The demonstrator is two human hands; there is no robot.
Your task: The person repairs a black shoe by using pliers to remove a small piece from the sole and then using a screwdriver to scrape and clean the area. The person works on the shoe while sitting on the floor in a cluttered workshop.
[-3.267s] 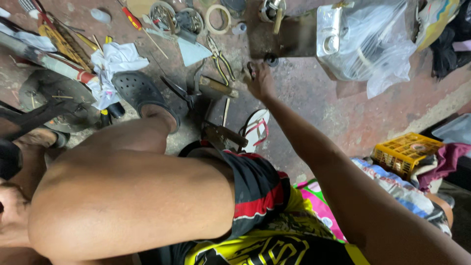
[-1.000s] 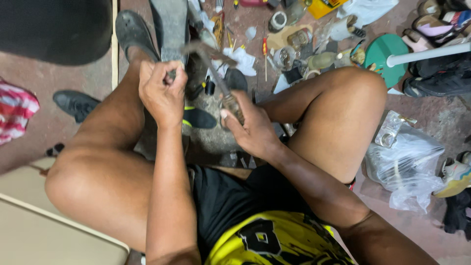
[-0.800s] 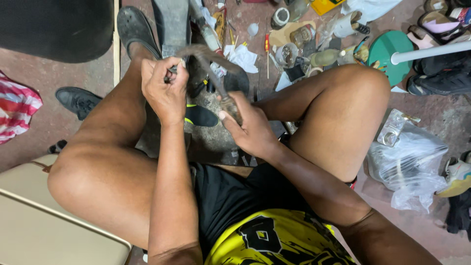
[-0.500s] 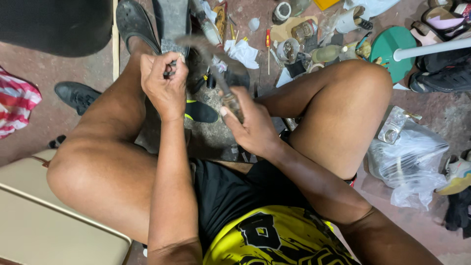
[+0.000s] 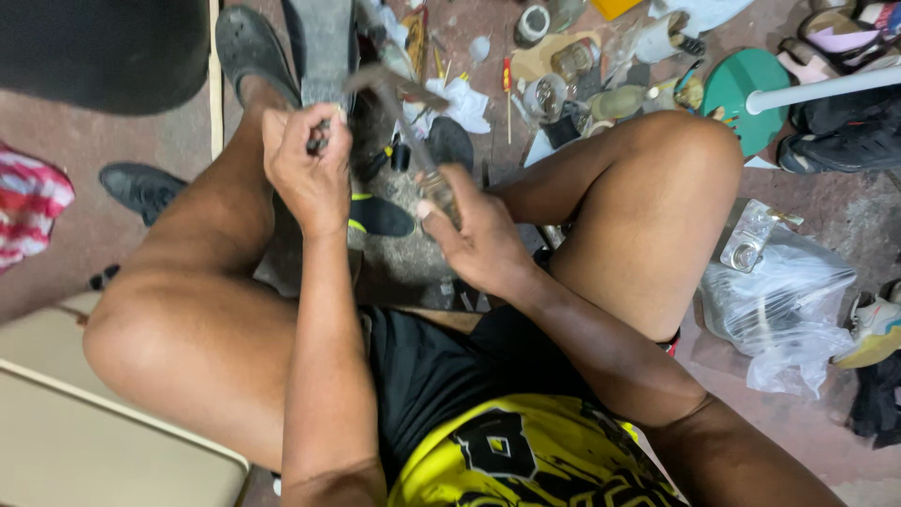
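Head view: my left hand (image 5: 305, 174) is fisted around a small dark metal piece (image 5: 319, 141); my right hand (image 5: 479, 239) grips a hammer's wooden handle (image 5: 422, 169), between my knees. Clear crumpled plastic bag (image 5: 788, 310) lies right; round green lid (image 5: 737, 89) upper right.

Two hands (image 5: 310, 174), one hammer (image 5: 394, 89)

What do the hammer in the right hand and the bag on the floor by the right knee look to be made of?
Hammer: the head looks like dull grey metal, worn and unpolished; the handle, gripped by the right hand, seems wooden, though motion blur leaves that open. Bag: thin clear plastic film, judging by its crinkles, glossy highlights and the contents showing through.
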